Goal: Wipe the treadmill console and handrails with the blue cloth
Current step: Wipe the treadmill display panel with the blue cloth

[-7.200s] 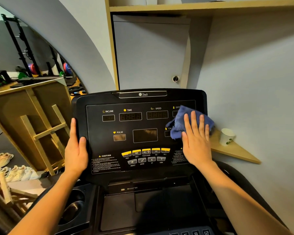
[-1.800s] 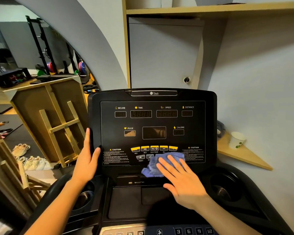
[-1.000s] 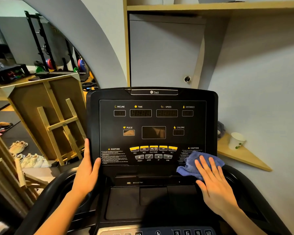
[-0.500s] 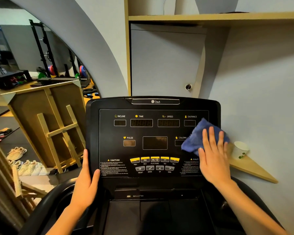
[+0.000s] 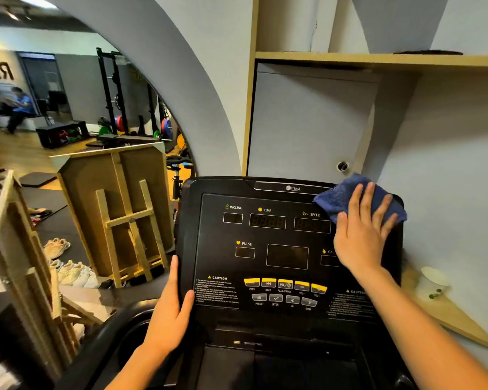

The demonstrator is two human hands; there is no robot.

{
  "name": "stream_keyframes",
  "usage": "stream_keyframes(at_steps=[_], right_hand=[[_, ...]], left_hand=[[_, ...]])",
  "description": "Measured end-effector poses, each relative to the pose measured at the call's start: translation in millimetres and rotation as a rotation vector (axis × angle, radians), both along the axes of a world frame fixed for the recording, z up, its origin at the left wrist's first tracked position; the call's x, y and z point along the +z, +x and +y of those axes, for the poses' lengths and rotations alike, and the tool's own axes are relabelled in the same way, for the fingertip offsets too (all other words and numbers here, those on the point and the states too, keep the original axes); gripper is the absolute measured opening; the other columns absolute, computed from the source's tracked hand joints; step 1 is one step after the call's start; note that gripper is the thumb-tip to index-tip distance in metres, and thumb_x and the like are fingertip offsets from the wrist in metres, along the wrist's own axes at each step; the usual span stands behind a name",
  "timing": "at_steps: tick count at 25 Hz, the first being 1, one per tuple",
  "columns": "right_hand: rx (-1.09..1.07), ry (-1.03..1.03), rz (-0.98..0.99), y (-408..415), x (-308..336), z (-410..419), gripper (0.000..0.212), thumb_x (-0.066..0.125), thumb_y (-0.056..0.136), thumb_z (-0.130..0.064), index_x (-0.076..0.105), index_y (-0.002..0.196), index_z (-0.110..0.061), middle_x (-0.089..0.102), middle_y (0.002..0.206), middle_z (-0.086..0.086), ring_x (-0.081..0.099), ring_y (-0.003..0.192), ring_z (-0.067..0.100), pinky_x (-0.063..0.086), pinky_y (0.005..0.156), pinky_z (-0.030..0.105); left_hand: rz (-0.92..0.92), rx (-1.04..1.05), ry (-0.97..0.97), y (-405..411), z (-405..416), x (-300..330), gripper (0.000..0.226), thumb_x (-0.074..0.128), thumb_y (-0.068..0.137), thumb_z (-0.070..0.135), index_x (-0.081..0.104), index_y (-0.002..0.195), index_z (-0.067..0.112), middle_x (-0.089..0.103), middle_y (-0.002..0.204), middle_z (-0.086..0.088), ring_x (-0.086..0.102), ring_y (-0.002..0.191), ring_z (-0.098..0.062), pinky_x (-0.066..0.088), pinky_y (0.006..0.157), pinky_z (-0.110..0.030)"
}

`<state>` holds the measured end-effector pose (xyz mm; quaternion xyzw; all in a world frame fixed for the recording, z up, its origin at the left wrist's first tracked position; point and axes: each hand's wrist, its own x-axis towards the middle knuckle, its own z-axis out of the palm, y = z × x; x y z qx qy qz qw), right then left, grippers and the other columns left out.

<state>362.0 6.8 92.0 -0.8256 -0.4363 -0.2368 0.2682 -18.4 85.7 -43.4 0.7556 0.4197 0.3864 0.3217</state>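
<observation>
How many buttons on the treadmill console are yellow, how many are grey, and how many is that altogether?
Yellow buttons: 5
Grey buttons: 4
Total: 9

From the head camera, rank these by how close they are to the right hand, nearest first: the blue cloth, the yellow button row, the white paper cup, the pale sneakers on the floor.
1. Blue cloth, under the right hand at the console's top right corner.
2. Yellow button row, lower centre of the console.
3. White paper cup, on the wooden ledge to the right; close to 2.
4. Pale sneakers, far left on the floor.
</observation>
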Motion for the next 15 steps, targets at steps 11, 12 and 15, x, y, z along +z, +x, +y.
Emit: stream_keyframes(at_steps=[11, 12, 15], right_hand=[[0.146, -0.037, -0.139, -109, 14, 69, 0.069, 0.023, 0.102, -0.044, 0.0, 0.161, -0.018, -0.001, 0.17, 0.008, -0.006, 0.153, 0.042, 0.006, 0.119, 0.067], [0.173, -0.036, -0.149, -121, 13, 74, 0.069, 0.027, 0.103, -0.043, 0.0, 0.161, -0.018, -0.002, 0.17, 0.008, -0.007, 0.153, 0.042, 0.006, 0.12, 0.066], [0.239, -0.041, -0.179, -156, 13, 87, 0.071, 0.033, 0.103, -0.041, 0.0, 0.161, -0.017, -0.004, 0.17, 0.008, -0.008, 0.153, 0.041, 0.004, 0.12, 0.065]], left_hand=[[0.021, -0.006, -0.015, -3, 0, 5, 0.079, 0.04, 0.095, 0.054, -0.017, 0.15, 0.053, 0.015, 0.164, 0.015, 0.03, 0.144, -0.006, 0.03, 0.115, -0.032], [0.017, -0.013, -0.016, -4, 1, 5, 0.079, 0.04, 0.095, 0.054, -0.017, 0.15, 0.053, 0.015, 0.164, 0.015, 0.03, 0.145, -0.006, 0.031, 0.117, -0.034], [0.016, -0.023, -0.022, -5, 1, 7, 0.078, 0.04, 0.097, 0.051, -0.017, 0.15, 0.053, 0.016, 0.165, 0.014, 0.029, 0.146, -0.006, 0.031, 0.118, -0.038]])
